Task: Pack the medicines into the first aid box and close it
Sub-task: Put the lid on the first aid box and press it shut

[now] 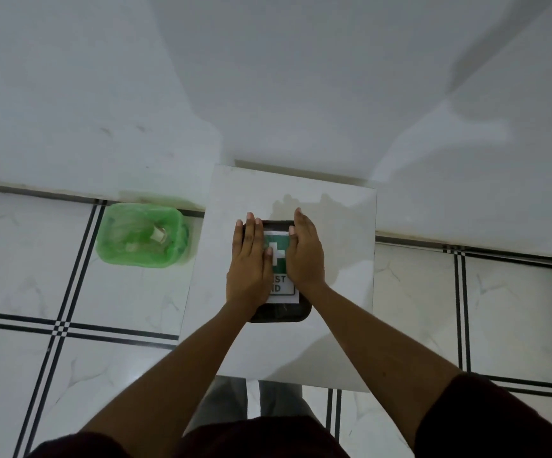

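head view, looking straight down. first aid box (281, 313) sits near the middle of a small white table (340, 292), dark body, lid on top, white label (281, 285) with a green cross showing between the hands. left hand (250, 262) lies flat, palm down, on the left part of the lid, fingers straight and pointing away from the body, reaching the far rim. right hand (304, 254) likewise flat on the right part, fingers extended. neither hand grips anything; both rest open on the lid, side by side, close together with only a strip of the label between them. no medicines visible on the table top, so packing looks done, though the inside of the box is hidden. lid appears down on the box; whether it is fully seated or latched cannot be told from here. judgement: task is at its last step, pressing the lid shut; what may remain is a firm press and lifting the hands away. on the tiled floor to the left, well apart from the table, a green bin (142, 236) with a plastic liner holds some litter.
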The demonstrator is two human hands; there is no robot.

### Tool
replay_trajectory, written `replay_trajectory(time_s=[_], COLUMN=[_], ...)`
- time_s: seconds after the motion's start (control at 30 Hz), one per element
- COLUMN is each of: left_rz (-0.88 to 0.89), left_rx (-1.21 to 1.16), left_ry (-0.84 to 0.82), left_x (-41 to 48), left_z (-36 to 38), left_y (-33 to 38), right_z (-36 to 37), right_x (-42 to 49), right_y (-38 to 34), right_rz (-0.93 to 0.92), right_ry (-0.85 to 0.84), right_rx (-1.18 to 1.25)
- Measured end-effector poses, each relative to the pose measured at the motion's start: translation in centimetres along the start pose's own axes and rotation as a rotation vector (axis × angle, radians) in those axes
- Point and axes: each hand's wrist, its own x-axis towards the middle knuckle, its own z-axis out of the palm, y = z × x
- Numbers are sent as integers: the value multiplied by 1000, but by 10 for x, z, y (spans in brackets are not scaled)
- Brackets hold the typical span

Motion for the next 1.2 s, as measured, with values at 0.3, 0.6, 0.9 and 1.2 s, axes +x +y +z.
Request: replay_trajectory(time_s=[0.3,0.6,0.9,1.2], left_rz=[-157,-175,-184,-160], left_rx=[18,171,163,190], left_ry=[-9,-34,-37,-39], left_x=[-38,-36,-36,-36], left_z=[-10,-6,0,-5], left_y=[-20,-11,-12,-11], right_z=[0,-17,-17,-14], right_x=[-47,16,26,12], right_y=[15,0,-6,0], right_rz=[212,367,436,282], right_ry=[158,125,134,105], right_rx=[12,365,265,131])
